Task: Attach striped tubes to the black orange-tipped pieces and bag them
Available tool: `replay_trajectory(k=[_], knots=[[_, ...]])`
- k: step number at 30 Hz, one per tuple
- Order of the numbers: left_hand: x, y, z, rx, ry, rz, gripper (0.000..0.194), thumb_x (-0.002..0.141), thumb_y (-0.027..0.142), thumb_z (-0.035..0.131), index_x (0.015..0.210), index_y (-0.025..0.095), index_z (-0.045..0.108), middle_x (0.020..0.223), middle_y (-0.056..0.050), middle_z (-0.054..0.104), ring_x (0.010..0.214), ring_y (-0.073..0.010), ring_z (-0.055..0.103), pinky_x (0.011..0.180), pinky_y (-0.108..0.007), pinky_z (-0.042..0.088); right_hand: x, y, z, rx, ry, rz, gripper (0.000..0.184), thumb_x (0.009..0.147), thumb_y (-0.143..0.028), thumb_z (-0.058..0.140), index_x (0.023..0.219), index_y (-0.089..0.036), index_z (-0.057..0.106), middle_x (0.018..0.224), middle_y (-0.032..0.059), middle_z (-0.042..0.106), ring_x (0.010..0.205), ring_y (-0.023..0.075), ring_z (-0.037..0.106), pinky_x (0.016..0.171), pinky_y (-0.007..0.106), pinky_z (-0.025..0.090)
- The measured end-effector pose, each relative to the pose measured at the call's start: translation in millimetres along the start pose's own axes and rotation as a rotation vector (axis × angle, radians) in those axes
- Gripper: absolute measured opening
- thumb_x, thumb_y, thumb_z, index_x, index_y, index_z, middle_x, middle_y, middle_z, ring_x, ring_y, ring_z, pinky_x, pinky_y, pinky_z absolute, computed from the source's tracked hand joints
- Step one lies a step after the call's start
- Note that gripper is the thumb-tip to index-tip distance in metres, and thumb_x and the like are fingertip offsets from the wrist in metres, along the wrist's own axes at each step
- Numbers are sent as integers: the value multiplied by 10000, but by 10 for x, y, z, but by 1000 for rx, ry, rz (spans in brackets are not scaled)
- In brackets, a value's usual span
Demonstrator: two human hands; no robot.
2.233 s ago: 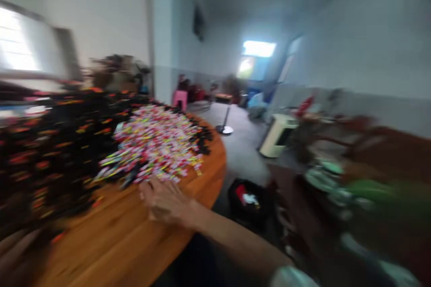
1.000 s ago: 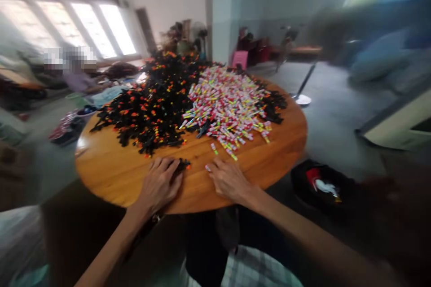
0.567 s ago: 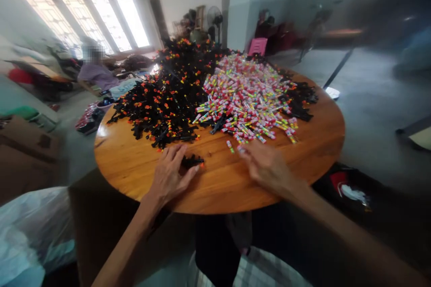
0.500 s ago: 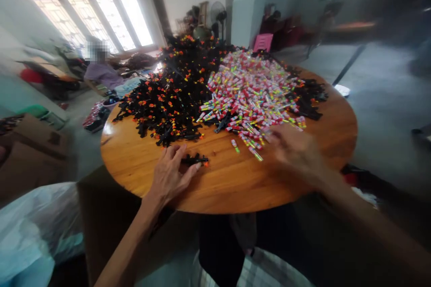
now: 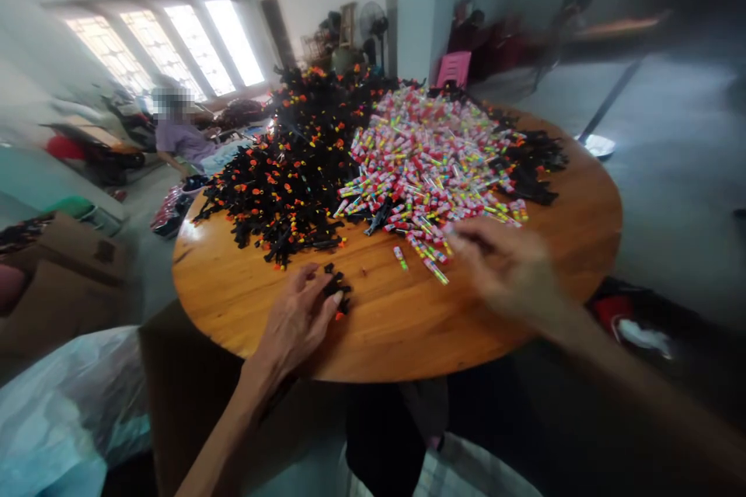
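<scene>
My left hand is closed around a small black toy gun with an orange tip, low over the table's near side. My right hand is at the near right edge of a heap of small candy-filled tubes in pink, white and yellow. Its thumb and fingers are pinched together; motion blur hides what is between them. A few loose tubes lie just left of it. Left of the tubes rises a large pile of black toy guns with orange and yellow tips.
The piles rest on a round wooden table. Cardboard boxes and a clear plastic bag stand at the left. Beyond the table sits another person near the window. A pink stool is at the back.
The toy gun in my left hand has turned, its orange tip now pointing toward me. My right hand has shifted slightly left along the tubes. The view has tilted a little.
</scene>
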State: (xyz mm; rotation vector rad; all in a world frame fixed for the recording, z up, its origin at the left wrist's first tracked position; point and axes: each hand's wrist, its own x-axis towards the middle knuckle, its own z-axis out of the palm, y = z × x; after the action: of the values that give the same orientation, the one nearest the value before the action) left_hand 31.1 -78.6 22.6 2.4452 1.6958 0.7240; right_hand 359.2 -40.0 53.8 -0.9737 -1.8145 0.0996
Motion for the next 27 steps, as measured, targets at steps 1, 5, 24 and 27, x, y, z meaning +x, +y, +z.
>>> replay_trajectory(k=[1,5,24,27], knots=[[-4,0,-2,20,28,-69,354,1015,446,492,1210,206,664,1286,-129,599,1087,-243,661,922,-394,570,-155,-69,164,12,-66,-8,172,988,-253,553,1091,-279,688,855,55,703,732,203,654,655,346,535],[72,163,57,229,8,-337,521,940,623,544,1146,153,638,1023,-128,653,912,-276,672,777,-400,551,-572,-203,570,-141,-321,24,258,1019,-191,441,1081,-168,691,914,105,693,837,227,664,750,353,539],[143,-440,-73,-52,-110,-268,328,930,415,518,1055,181,710,809,-37,726,683,-193,655,637,-294,488,-676,-269,638,-280,-488,29,220,995,-145,469,988,-165,688,960,104,652,873,227,615,739,345,498],[150,-498,-50,104,28,-220,358,922,414,573,1177,182,667,988,-83,717,875,-237,669,769,-348,528,-620,-177,537,-87,-284,-15,223,999,-138,469,1048,-167,685,933,92,676,829,201,641,745,331,527]])
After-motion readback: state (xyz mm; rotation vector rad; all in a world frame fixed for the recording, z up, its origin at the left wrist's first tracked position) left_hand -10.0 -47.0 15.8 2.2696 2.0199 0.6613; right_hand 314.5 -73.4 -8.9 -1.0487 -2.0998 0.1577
